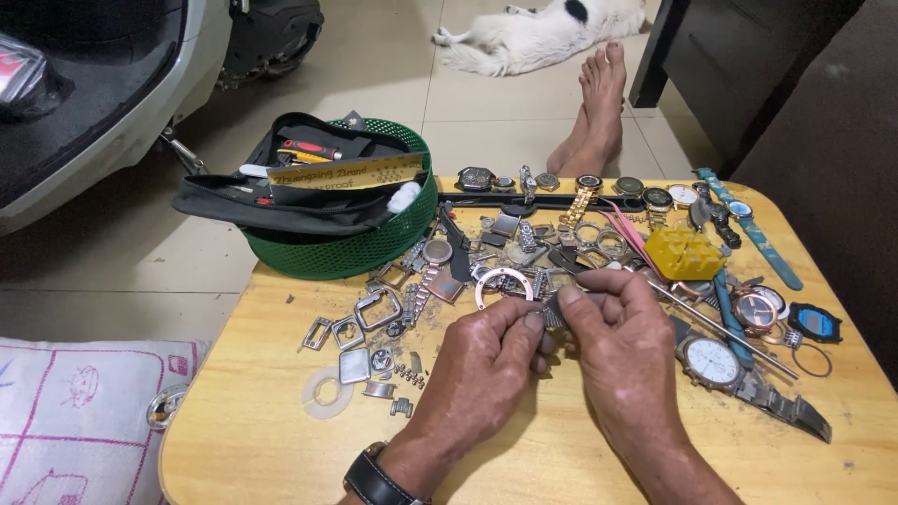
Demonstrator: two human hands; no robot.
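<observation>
Hands at a wooden worktop (281,411) strewn with watch parts.
Left hand (486,360) and right hand (622,351) pressed together, pinching a small metal band piece (552,313) above worktop centre, near green basket (374,245).

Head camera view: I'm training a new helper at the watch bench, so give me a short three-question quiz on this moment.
1. True or false: both hands pinch the same small metal watch-band piece.
2. What lies nearest the right hand on its right side? A) the green basket B) the white-dial watch C) the pillow
3. Which wrist wears a dark strapped watch?

Key
1. True: the left hand and right hand meet fingertip to fingertip on it above the wooden table.
2. B: the white-dial watch lies just beside it; the green basket sits at the far left of the table.
3. The left wrist, with the wristwatch.
</observation>
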